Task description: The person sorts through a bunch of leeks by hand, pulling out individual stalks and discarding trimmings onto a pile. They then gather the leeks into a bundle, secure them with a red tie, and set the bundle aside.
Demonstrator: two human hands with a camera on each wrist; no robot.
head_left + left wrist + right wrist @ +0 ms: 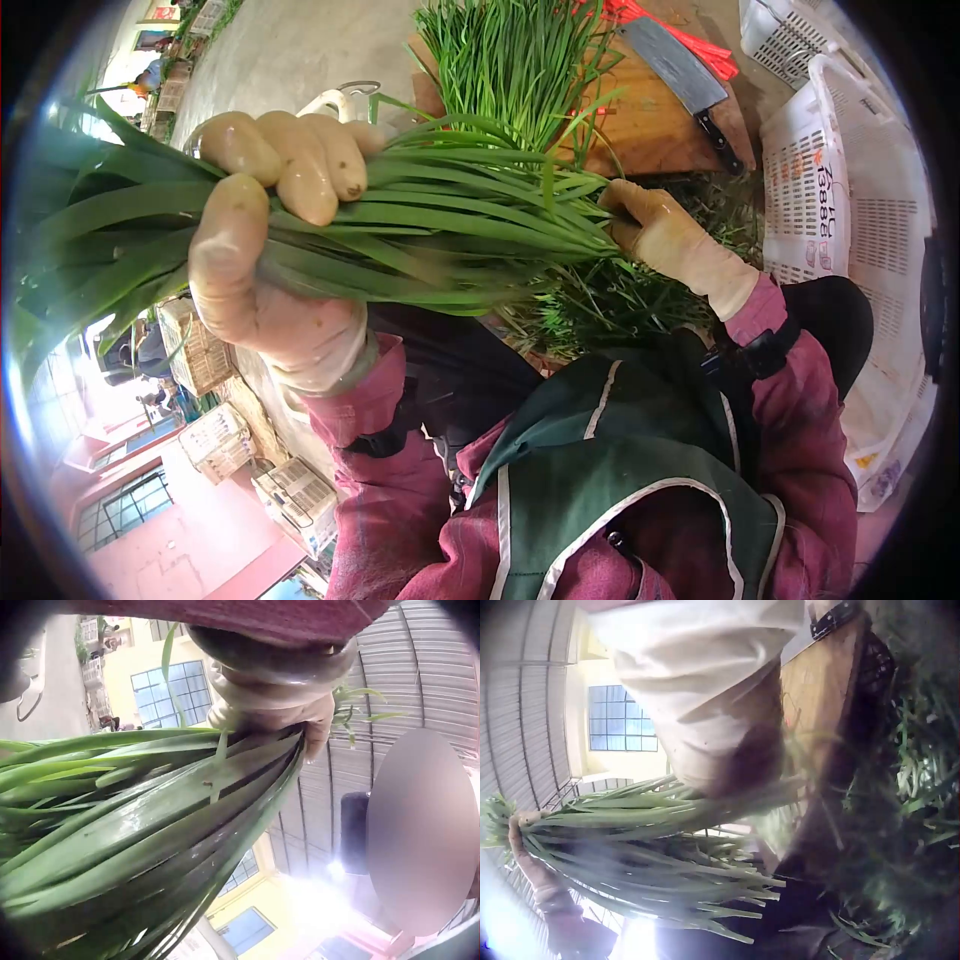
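A thick bunch of garlic chives (460, 215) stretches sideways in front of the person, above the lap. The gloved left hand (245, 285) grips it around the middle, thumb on the near side and fingers over the top. At the stalk ends, the gloved right hand (680, 240) pinches some of the chives with curled fingers. Long flat leaves (142, 817) fan out past the left hand in the left wrist view. From the right wrist, the pale stalk ends (735, 911) hang unevenly below the right hand, whose fingertips are hidden.
Beyond the hands, more chives (520, 70) lie on a wooden board (650, 135). A cleaver (675, 70) rests there beside red strips (700, 48). White plastic crates (800, 190) stand at right. Leaf scraps (620, 310) cover the ground below; more crates (215, 440) are at left.
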